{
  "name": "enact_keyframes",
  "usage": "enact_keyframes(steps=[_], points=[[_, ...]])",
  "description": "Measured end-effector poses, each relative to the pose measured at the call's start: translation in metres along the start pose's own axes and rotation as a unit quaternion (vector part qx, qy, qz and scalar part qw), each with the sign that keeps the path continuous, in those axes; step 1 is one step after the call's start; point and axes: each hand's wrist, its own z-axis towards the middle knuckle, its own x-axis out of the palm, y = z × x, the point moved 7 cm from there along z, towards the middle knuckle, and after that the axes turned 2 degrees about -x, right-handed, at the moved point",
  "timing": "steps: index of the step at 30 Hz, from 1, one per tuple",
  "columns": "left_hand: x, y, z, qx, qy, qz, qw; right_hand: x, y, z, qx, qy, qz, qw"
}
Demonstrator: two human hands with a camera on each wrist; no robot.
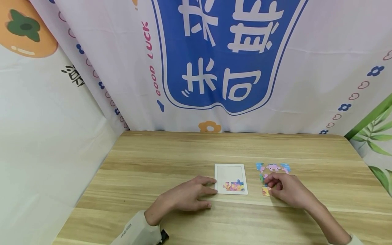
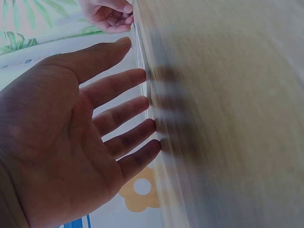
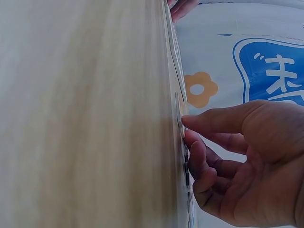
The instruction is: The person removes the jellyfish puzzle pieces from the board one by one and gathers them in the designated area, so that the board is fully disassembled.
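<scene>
A white puzzle frame [image 1: 229,173] lies on the wooden table, with joined yellow, pink and blue pieces [image 1: 235,185] in its lower right part. My left hand [image 1: 191,194] rests at the frame's left edge, its fingers extended and fingertips touching it. To the right of the frame, several loose puzzle pieces [image 1: 273,167] lie close together. Over them my right hand [image 1: 289,190] curls its fingers, and its thumb and forefinger pinch a yellow puzzle piece [image 1: 265,191] low at the tabletop. Next to the forefinger, a green and blue piece [image 1: 261,179] is partly covered.
The wooden table [image 1: 159,149] reaches back to a printed cloth [image 1: 134,85] hanging behind it. More cloth [image 1: 39,136] hangs along the left side. A leaf-patterned cloth [image 1: 378,136] is at the right.
</scene>
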Motion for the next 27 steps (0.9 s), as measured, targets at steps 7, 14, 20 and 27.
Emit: enact_keyframes(steps=[7, 14, 20, 27], points=[[-0.001, -0.001, 0.001, 0.002, 0.001, 0.001, 1.0, -0.003, 0.004, 0.001, -0.011, -0.006, 0.001, 0.9999], [-0.002, -0.002, 0.004, 0.002, 0.004, 0.014, 0.9999, -0.002, 0.018, 0.013, -0.045, -0.015, 0.007, 0.9989], [-0.005, -0.006, 0.006, -0.003, 0.012, 0.017, 0.9998, 0.003, 0.029, 0.023, -0.06, -0.011, 0.018, 0.998], [-0.007, -0.009, 0.008, -0.005, 0.021, 0.027, 0.9994, 0.011, 0.039, 0.032, -0.048, 0.011, 0.03, 0.9983]])
